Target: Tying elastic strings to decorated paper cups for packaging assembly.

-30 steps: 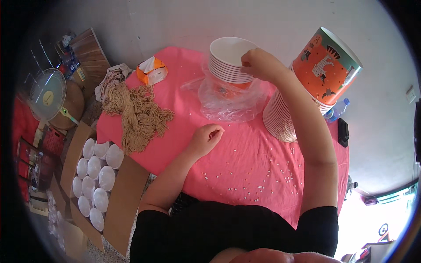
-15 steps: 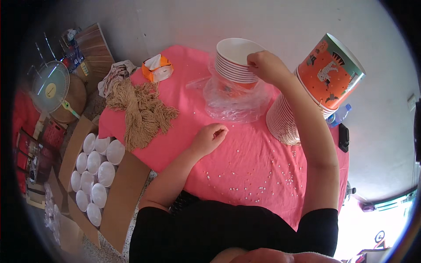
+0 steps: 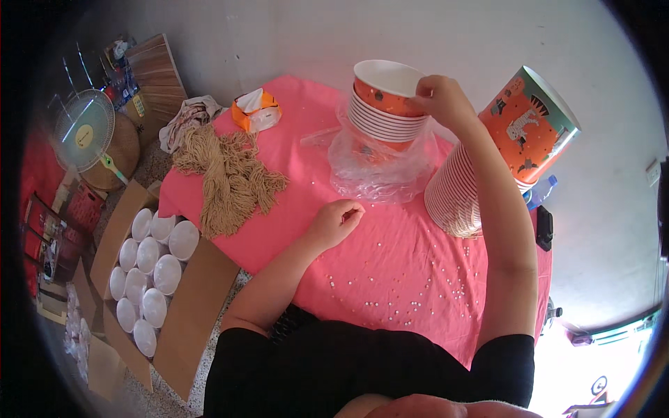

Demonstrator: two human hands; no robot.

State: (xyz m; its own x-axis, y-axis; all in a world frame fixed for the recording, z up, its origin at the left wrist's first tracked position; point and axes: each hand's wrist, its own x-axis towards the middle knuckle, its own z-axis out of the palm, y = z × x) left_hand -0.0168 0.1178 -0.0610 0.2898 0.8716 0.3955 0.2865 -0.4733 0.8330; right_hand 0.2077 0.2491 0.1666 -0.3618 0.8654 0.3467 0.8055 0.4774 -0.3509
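My right hand [image 3: 444, 101] grips the rim of an orange printed paper bucket [image 3: 387, 99] with a white inside. This bucket is raised partway out of a nested stack of paper buckets [image 3: 387, 124], whose white rims show below it. Around the stack's lower part hangs a crumpled clear plastic bag [image 3: 376, 177]. My left hand [image 3: 338, 224] rests on the pink cloth in front of the bag, fingers curled in a loose fist, with nothing seen in it. Beside my right forearm leans a taller bucket stack [image 3: 453, 198], topped by an orange and green bucket [image 3: 526, 129].
Beige yarn bundles [image 3: 230, 184] and an orange-white packet [image 3: 256, 110] lie on the pink-covered table [image 3: 390, 279], with small beads scattered nearer me. Left of the table stands an open carton [image 3: 198, 306] of white cups [image 3: 167, 274]. A blue-capped bottle [image 3: 542, 191] is behind the tall stack.
My right hand has drawn the top bucket upward, so its orange printed side now shows above the other rims. The left hand has stayed in place.
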